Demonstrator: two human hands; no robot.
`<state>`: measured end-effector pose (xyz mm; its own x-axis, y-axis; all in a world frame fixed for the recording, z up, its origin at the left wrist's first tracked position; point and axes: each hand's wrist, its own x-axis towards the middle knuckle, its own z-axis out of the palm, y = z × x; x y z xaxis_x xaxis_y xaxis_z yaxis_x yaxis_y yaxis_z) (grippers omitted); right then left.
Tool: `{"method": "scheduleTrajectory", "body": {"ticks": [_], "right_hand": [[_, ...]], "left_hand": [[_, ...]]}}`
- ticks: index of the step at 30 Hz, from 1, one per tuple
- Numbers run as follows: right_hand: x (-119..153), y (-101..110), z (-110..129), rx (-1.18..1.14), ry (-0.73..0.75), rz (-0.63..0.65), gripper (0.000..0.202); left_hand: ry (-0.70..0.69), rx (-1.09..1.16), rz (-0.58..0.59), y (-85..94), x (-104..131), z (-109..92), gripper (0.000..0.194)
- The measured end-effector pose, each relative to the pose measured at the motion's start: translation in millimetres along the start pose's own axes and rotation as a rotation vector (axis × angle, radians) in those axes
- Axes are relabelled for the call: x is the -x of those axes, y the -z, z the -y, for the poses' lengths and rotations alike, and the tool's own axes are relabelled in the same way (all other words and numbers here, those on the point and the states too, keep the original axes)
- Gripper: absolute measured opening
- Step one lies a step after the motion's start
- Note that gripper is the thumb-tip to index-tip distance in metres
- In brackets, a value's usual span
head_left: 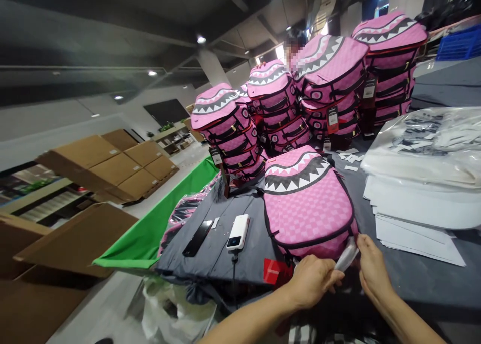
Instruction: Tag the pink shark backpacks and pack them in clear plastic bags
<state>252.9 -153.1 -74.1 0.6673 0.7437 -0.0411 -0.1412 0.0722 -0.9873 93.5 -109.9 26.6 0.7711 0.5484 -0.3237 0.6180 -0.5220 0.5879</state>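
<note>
From my head camera, taking the pink backpack (310, 208) as the middle of the clock, it lies front side up on the grey-covered table (413, 279), its bottom end toward me. My left hand (315, 280) is at 6 o'clock, fingers closed on the lower end of a crumpled piece of clear plastic (347, 255). My right hand (371, 266) is between 4 and 5, thumb and fingers narrow by the backpack's lower corner and the plastic's upper end; I cannot tell whether they pinch either one. A red tag (276, 271) sits at 7, near my left hand. Between 8 and 9 are a white power bank (239, 231) with a cable and, farther out, a dark phone (197, 238). Beyond the table's edge at 9 stands a green bin (150, 236). Stacked pink backpacks (323, 68) rise from 10 round to 1, a person (295, 37) partly hidden behind them. White sheets (417, 241) lie between 3 and 4, a clear bag (432, 143) on top.
</note>
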Motion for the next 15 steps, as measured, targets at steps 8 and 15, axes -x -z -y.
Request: {"method": "scheduleTrajectory", "body": {"ticks": [8, 15], "right_hand": [[-11, 41, 37, 0.462, 0.629, 0.105, 0.024], [-26, 34, 60, 0.910, 1.366, 0.675, 0.032]], "left_hand": [[-0.057, -0.376, -0.236, -30.9, -30, 11, 0.030], [-0.679, -0.778, -0.732, -34.6, -11, 77, 0.018]]}}
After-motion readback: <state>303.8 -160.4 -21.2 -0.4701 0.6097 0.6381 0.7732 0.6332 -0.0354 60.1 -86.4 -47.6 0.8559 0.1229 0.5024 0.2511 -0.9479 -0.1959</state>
